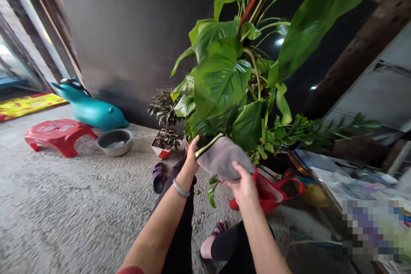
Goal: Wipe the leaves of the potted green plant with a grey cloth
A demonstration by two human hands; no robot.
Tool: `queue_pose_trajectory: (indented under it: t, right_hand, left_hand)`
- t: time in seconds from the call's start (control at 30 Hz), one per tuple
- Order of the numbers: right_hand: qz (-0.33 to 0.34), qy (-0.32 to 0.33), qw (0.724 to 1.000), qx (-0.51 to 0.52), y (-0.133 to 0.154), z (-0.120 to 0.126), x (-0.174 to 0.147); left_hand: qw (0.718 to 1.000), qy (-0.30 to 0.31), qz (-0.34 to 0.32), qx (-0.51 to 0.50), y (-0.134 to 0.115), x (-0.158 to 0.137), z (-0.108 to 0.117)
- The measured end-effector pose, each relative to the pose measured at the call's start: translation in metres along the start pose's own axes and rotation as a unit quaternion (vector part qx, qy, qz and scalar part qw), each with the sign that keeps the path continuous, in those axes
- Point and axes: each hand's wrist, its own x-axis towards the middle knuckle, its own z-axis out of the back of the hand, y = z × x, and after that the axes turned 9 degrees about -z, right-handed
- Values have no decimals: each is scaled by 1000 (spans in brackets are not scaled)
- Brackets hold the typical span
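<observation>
Both of my hands hold a grey cloth (223, 158) with a yellow-green edge. At its left end, my left hand (192, 154) grips it near the yellow edge; a pale bangle circles that wrist. My right hand (242, 182) pinches the cloth's lower right part, thumb on top. Right behind the cloth rises a tall potted plant (221, 79) with big glossy green leaves, some of them just above my hands. Its pot is mostly hidden by leaves and by my hands.
A red plastic stool (61, 132), a metal basin (114, 142) and a teal inflatable animal (93, 109) are on the concrete floor at left. A small potted plant (163, 137) and a purple sandal (158, 177) are nearer. At right are a red bag (269, 195) and a cluttered table (337, 184).
</observation>
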Motion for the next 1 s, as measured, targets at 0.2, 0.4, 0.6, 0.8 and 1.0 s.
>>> queue_pose_trajectory:
  t: [0.2,0.4,0.6,0.8,1.0]
  right_hand:
    - [322,145,925,141,110,-34,-20]
    - [130,93,987,-24,43,-77,12]
    - [-18,-32,999,-39,-18,19,0]
    - [335,45,937,90,88,-2,-35]
    - [149,59,987,1,43,-64,2]
  left_hand:
    - [996,-70,-16,56,11,13,-3]
    - [998,9,25,49,6,8,4]
    - [999,29,22,4,-2,6,1]
    - [1000,-12,-13,14,1,8,-4]
    - [999,20,6,45,6,-1,-2]
